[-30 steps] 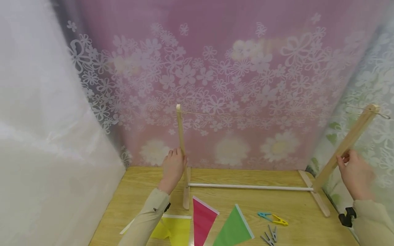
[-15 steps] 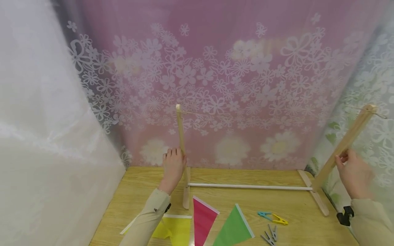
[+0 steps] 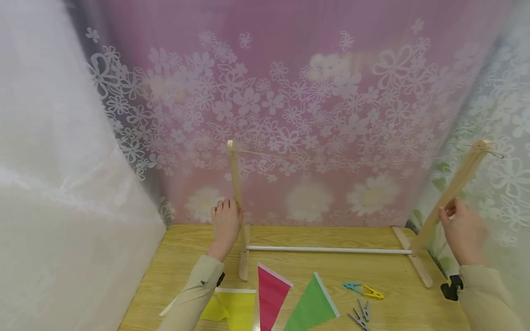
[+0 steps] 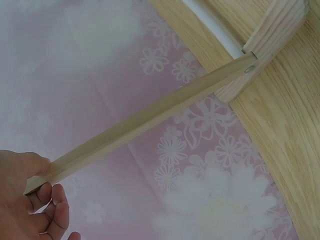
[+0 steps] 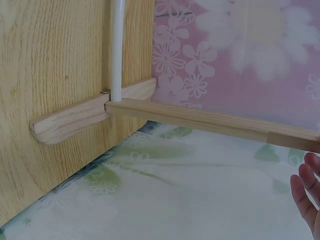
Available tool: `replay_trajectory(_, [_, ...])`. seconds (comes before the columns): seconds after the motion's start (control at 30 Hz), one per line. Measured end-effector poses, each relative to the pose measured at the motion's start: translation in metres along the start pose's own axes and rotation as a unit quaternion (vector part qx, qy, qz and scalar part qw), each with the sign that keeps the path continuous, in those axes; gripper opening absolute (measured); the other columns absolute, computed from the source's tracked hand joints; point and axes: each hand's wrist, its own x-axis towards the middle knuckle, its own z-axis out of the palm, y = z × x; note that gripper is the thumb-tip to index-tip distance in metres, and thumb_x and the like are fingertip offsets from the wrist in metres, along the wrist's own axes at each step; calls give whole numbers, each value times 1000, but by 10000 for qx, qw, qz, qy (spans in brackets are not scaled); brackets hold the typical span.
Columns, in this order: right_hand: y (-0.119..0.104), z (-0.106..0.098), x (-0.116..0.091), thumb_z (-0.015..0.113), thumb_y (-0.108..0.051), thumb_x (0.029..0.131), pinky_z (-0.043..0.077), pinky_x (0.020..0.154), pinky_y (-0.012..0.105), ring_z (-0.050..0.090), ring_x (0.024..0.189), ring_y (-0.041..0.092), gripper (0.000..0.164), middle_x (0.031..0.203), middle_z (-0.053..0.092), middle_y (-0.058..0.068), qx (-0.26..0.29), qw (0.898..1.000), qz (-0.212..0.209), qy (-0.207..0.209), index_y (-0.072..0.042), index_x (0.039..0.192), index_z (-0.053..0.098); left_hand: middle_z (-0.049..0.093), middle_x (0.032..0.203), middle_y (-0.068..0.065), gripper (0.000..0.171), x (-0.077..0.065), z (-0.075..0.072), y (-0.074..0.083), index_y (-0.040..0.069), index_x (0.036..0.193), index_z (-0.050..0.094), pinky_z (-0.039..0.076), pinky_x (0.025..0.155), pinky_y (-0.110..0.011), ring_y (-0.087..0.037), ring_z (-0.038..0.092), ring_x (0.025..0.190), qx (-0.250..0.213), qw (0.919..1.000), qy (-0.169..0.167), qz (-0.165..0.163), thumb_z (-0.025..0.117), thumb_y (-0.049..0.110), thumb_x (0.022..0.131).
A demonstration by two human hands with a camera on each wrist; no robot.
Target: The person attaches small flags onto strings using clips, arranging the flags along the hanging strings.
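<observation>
- Wooden posts number two: a left post (image 3: 234, 177) and a right post (image 3: 451, 193), each rising from a flat foot, the left foot (image 3: 243, 266) and the right foot (image 3: 420, 269).
- One white rod (image 3: 327, 249) joins the two bases, low over the table; one thin string (image 3: 352, 162) spans the post tops, sagging slightly.
- Two hands: the left hand (image 3: 226, 223) pinches the left post partway up, and the right hand (image 3: 463, 230) holds the right post between thumb and curled fingers.
- Three flags show clearly at the near side: yellow flag (image 3: 242, 308), pink flag (image 3: 272, 294) and green flag (image 3: 312, 305), each with a white edge. The left sleeve (image 3: 192, 289) covers part of the yellow one.
- Four clothespins lie near right: one blue clothespin (image 3: 353, 287), one yellow clothespin (image 3: 374, 293) touching or nearly touching it, and two grey clothespins (image 3: 364, 310) nearer.
- Only the head view has string, flags and clothespins. The left wrist view adds thumb and fingers on opposite sides of the post, plus a metal fastener (image 4: 250, 69) at its base; the right wrist view cuts off most of that hand.
- Yellowish wood grain covers the table (image 3: 190, 257). Beyond hangs a pink flowered sheet (image 3: 310, 101); whitish sheeting (image 3: 74, 184) closes the left, a pale flower-and-leaf sheet (image 3: 497, 202) the right.
</observation>
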Motion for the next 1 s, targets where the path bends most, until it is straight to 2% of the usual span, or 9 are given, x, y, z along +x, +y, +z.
replay_trajectory(0.2, [-12,0,-4,67,-9,96,25,40,30,44,46,22,15,84,64,24,51,9997,-119,228,-1,92,55,66,99,-17,35,-1,-3,-6,-1,113,63,47,81,-47,-35,60,97,-43,10000,36,-27,75,27,94])
replay_trajectory(0.33, [-15,0,-7,65,-11,97,24,39,30,44,46,22,15,86,64,25,60,9998,-122,158,-1,94,55,66,100,-17,35,-1,-4,-10,-1,114,62,47,81,-48,-36,59,97,-90,9999,-65,-75,73,27,95])
replay_trajectory(0.43, [-16,2,-9,66,-11,97,25,40,30,47,48,26,15,85,64,24,114,9997,-162,167,-1,93,56,67,102,-17,36,-3,-4,-13,-1,116,62,48,83,-48,-36,59,98,-83,9999,-89,-109,72,28,96])
replay_trajectory(0.63, [-18,7,-11,71,-7,92,26,42,31,53,55,38,17,81,64,24,192,9977,-466,457,-1,89,56,68,103,-18,37,-5,-5,-20,-2,118,62,49,84,-49,-37,61,100,-135,9997,-126,-148,71,28,98])
replay_trajectory(0.83, [-20,7,-11,74,-4,89,26,41,33,52,59,41,19,76,62,23,181,9950,-755,628,-1,89,55,67,100,-18,37,-7,-8,-24,-1,114,62,49,82,-48,-37,61,96,-69,9999,62,-73,73,29,96])
replay_trajectory(1.0, [-23,8,-12,75,-6,90,25,42,32,51,61,39,20,75,61,20,104,9954,-744,601,-2,89,56,68,100,-18,38,-8,-7,-27,-1,114,63,50,81,-49,-37,61,95,-47,9999,127,-42,74,29,95])
